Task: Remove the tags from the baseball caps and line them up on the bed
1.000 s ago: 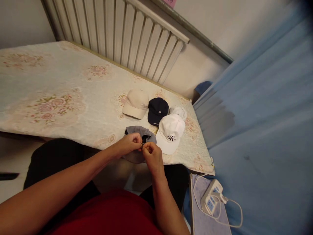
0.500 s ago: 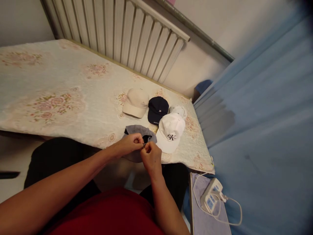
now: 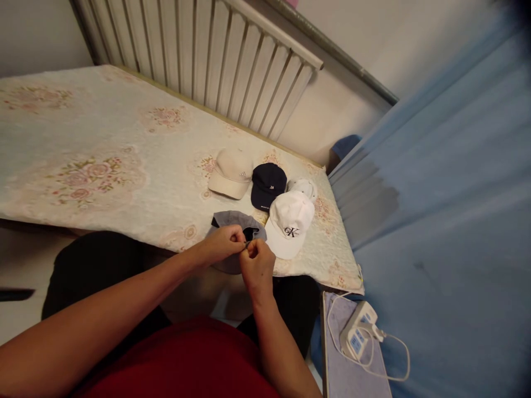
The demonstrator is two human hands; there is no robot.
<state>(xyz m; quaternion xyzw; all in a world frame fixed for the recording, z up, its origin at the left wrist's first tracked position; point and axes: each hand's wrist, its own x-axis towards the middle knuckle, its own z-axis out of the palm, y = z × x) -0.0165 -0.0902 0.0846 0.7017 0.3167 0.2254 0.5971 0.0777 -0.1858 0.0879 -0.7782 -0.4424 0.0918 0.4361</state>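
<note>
A grey baseball cap [image 3: 234, 219] lies at the bed's near edge, its opening partly showing and much of it behind my hands. Over its near side, my left hand [image 3: 226, 242] pinches a small dark piece that looks like part of the cap's back strap. Pressed close against it, my right hand [image 3: 258, 262] has its fingers curled on the same spot. The fingers hide the exact detail. To the right, almost touching the grey cap, sits a white cap [image 3: 290, 221] with black letters. Beyond are a beige cap [image 3: 233, 171] and a navy cap [image 3: 269, 185].
Another white cap [image 3: 302, 188] is partly covered by the lettered one. The caps rest on a bed with a floral cover [image 3: 166, 166]. A radiator [image 3: 199, 55] runs behind, a blue curtain [image 3: 435, 221] hangs right, and a power strip [image 3: 359, 331] with cable sits on a small table.
Both hands have shifted very slightly to the right, still pinching at the grey cap. The other caps stay where they were.
</note>
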